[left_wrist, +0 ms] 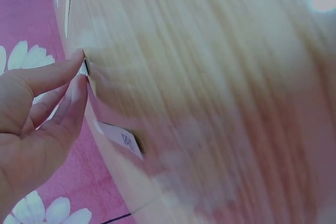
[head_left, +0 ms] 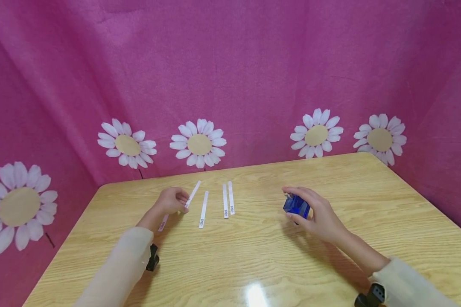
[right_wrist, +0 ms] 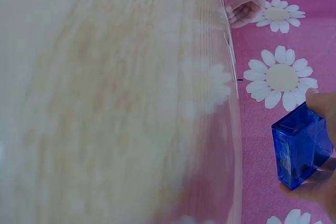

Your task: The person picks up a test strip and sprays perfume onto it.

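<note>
In the head view my left hand (head_left: 172,201) pinches the near end of a narrow white paper strip (head_left: 194,192) between thumb and fingertips. The left wrist view has that hand (left_wrist: 44,103) with the strip's printed end (left_wrist: 85,67) at its fingertips. A second strip (head_left: 163,223) lies partly under the left hand. Further right on the table lie more strips (head_left: 203,209), several in all, with small dark print at their near ends. My right hand (head_left: 324,217) grips a blue see-through perfume bottle (head_left: 296,206), held tilted above the table; its faceted base (right_wrist: 296,148) shows in the right wrist view.
The light wood table (head_left: 246,251) has a glossy top with a bright reflection near its front. Behind it hangs a pink curtain (head_left: 246,85) with white daisies. Black wrist cameras (head_left: 152,257) sit at both cream sleeves.
</note>
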Demonstrator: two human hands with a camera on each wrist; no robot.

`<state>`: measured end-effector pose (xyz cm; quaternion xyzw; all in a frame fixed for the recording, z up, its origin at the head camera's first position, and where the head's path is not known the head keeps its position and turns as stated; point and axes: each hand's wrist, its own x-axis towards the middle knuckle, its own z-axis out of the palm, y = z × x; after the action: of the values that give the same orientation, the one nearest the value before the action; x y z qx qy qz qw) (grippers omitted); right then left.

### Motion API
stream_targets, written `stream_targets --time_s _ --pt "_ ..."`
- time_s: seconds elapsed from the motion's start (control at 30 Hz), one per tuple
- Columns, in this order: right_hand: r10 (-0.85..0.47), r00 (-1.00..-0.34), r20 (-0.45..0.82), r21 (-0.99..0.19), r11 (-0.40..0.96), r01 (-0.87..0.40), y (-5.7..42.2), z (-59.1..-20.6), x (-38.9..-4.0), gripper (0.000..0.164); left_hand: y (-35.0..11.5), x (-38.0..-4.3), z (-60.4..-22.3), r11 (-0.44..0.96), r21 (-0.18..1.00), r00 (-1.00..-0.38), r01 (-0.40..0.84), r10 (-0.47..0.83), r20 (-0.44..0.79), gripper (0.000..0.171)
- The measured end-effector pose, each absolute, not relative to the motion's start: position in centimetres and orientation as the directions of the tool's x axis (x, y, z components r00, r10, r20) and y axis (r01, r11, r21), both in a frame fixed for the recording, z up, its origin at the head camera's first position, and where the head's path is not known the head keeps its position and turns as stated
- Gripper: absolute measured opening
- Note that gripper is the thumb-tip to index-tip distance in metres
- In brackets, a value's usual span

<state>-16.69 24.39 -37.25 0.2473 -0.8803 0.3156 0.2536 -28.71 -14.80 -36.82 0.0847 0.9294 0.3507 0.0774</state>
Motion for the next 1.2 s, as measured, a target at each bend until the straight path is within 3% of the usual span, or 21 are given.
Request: stream_targets --time_s 0.2,0.5,1.2 --pt "-0.269 -0.756 0.596 -0.444 0.675 -0.589 24.52 -37.45 -16.70 0.067 -15.30 -28.70 -36.73 0.699 0.713 -0.974 0.058 0.196 -0.113 0.039" --pt "-0.277 -0.739 0.613 -0.411 0.687 -0.599 24.50 -37.37 -16.68 0.067 -15.58 -28.92 -36.86 0.667 0.737 -0.966 0.106 0.244 -0.083 0.041" --pt "-0.275 -0.742 0.612 -0.421 0.680 -0.600 24.28 -37.51 -16.52 0.066 -14.99 -28.66 -37.47 0.741 0.652 -0.971 0.162 0.238 -0.030 0.015"
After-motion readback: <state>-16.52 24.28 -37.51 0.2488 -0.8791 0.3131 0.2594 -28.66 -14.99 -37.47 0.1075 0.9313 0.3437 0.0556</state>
